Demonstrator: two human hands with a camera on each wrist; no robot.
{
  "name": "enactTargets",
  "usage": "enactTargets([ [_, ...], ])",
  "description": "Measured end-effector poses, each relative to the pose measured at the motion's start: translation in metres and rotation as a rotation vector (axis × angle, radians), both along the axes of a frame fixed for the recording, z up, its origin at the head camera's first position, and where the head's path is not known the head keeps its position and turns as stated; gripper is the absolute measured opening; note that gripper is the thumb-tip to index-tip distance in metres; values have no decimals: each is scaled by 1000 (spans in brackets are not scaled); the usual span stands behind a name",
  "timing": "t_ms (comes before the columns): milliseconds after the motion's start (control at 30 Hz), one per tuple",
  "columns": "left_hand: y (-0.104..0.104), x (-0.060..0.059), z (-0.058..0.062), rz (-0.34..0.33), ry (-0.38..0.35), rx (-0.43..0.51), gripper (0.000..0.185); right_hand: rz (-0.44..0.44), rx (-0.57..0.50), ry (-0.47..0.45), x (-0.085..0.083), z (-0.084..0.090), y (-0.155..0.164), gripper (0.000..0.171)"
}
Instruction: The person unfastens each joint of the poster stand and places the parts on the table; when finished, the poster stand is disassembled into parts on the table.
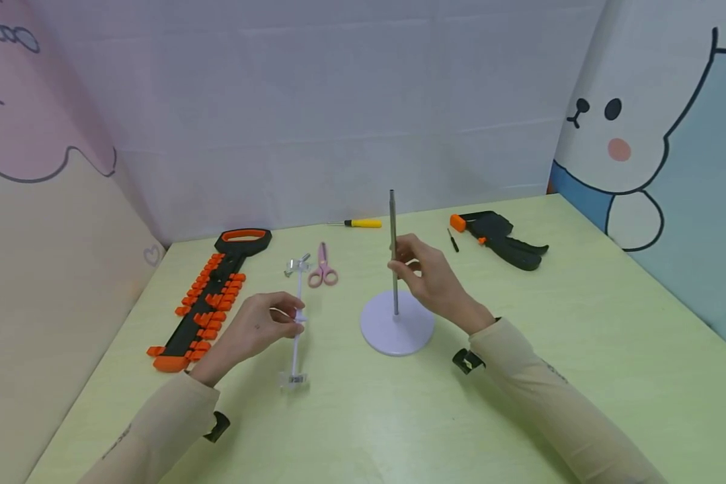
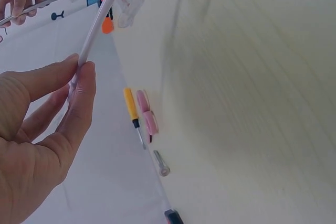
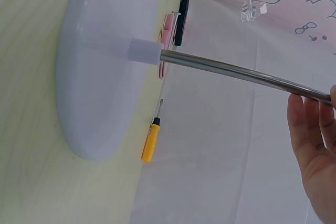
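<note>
The white stick (image 1: 296, 348) was pinched mid-length by the left hand (image 1: 259, 326), perhaps for balance, and the metal rod (image 1: 393, 225), upright in its base (image 1: 397, 337), was gripped by the right hand (image 1: 426, 274), seemingly for steadiness.

The rod (image 1: 393, 218) is silver, the base (image 1: 397, 341) and stick (image 2: 97, 29) white, the scissors (image 1: 323, 267) pink.

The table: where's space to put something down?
In front of the white base, between left sleeve and right sleeve; also between right sleeve and black clamp. Left of the base is crowded: white rod, left hand, scissors, orange-black rack.
</note>
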State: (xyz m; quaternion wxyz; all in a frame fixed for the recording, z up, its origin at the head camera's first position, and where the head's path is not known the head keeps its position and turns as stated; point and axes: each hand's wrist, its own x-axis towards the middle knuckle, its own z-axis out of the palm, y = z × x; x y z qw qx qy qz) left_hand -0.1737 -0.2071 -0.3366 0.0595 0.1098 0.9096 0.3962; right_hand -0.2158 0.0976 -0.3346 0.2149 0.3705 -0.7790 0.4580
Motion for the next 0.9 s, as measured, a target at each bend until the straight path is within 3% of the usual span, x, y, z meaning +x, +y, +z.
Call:
enactTargets([
  [533,-4,-1,-8,25,-40,-23,32,-5,3,-1,1,1,0,24],
  [900,-6,-7,-19,3,-66,-25,32,0,5,-9,1,1,0,24],
])
